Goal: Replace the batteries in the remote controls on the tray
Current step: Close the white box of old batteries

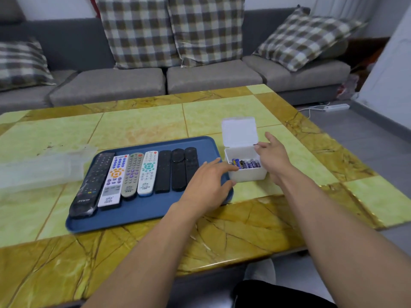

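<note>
Blue plastic tray [138,215], rounded corners, raised rim, sits on a glossy marble-pattern table [142,125] of green panels with amber veined borders. Seven remote controls [133,175] lie side by side on the tray, lengthwise away from the person: one long black [90,185] in what looks like clear wrap, one white with orange and blue keys [113,178], one grey [132,174], one white with teal keys [148,172], three plain black slabs [178,170]; key legends too small to read.

White rectangular plastic box [246,174] stands just right of the tray, hinged lid [240,131] up. Batteries [246,163], purple-blue jackets, lie inside; count unclear.

Left hand [208,185]: fingers relaxed and extended, tips at the box's near-left rim beside the batteries, holding nothing visible; thumb over the tray's right edge. Right hand [272,155]: fingers loosely spread at the box's right wall, touching the rim; no clear grasp.

Translucent plastic container [42,167] at far left of the table, blurred, contents indistinct. Grey fabric sofa [213,74] with plaid cushions [173,30] behind. White power strip [337,107] on the floor at right.
</note>
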`<move>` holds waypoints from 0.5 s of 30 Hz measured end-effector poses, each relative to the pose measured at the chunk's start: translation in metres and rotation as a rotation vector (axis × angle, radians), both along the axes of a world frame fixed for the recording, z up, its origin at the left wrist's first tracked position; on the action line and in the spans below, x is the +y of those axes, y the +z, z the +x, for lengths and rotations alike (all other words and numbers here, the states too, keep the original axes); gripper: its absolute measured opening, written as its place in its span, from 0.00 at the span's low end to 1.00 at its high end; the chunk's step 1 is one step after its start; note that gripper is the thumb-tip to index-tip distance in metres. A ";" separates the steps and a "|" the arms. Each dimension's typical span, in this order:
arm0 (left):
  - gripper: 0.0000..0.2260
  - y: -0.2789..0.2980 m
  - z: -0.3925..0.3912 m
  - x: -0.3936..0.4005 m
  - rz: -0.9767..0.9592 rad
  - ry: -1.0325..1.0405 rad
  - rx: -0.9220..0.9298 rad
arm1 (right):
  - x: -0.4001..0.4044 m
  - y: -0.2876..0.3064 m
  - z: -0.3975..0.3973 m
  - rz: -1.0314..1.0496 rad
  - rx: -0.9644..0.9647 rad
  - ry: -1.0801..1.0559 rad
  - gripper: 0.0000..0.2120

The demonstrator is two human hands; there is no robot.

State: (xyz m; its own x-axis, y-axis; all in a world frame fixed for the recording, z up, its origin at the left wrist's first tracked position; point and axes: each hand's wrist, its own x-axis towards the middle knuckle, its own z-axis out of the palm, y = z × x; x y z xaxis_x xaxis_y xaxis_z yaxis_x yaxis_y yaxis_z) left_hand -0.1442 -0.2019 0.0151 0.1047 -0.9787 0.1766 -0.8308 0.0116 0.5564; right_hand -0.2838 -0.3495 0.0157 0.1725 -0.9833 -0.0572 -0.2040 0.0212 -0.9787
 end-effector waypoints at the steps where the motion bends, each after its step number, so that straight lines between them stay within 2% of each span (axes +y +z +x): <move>1: 0.18 0.000 -0.001 -0.001 0.006 -0.002 0.001 | 0.001 0.002 -0.001 -0.006 -0.001 0.002 0.28; 7: 0.21 0.000 -0.004 -0.002 0.056 0.004 -0.020 | 0.007 0.009 -0.006 -0.153 0.035 0.089 0.23; 11: 0.22 0.001 -0.006 0.001 0.060 -0.003 -0.040 | 0.013 0.023 -0.024 -0.331 0.344 0.240 0.25; 15: 0.22 0.003 0.002 0.009 -0.001 0.007 0.032 | 0.032 0.036 -0.039 -0.477 0.675 0.395 0.28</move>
State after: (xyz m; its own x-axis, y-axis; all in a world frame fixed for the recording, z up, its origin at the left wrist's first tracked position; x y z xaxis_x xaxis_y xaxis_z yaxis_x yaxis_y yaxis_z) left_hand -0.1426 -0.1933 0.0177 0.1168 -0.9778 0.1740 -0.8127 0.0066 0.5827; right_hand -0.3232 -0.3175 0.0516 0.5788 -0.8052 0.1291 -0.6424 -0.5478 -0.5359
